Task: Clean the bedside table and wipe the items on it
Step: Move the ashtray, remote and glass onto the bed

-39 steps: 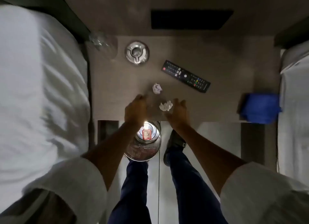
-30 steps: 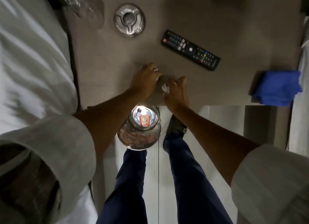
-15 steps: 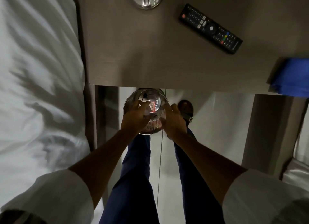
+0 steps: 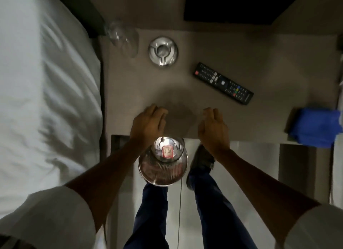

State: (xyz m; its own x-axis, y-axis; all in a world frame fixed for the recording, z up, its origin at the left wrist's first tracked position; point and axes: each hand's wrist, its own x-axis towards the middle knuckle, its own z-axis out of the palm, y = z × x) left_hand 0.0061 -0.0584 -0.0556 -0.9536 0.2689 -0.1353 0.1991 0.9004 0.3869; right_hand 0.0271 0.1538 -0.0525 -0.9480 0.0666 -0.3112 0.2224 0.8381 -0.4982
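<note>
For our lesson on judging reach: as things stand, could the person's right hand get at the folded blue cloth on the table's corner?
Probably yes: the right hand looks empty, and bare tabletop lies between it and the folded blue cloth.

The bench (image 4: pixel 241 50) is a grey-brown bedside top with a faint wood grain, set between two white beds. On it, a clear drinking glass (image 4: pixel 123 38) lies tipped on its side at the far left corner, a round metal ashtray (image 4: pixel 163 52) sits just right of it, and a black remote control (image 4: pixel 223 83) lies face up on a slant near the middle. A folded blue cloth (image 4: pixel 315 127) rests at the near right edge, overhanging it slightly.
</note>
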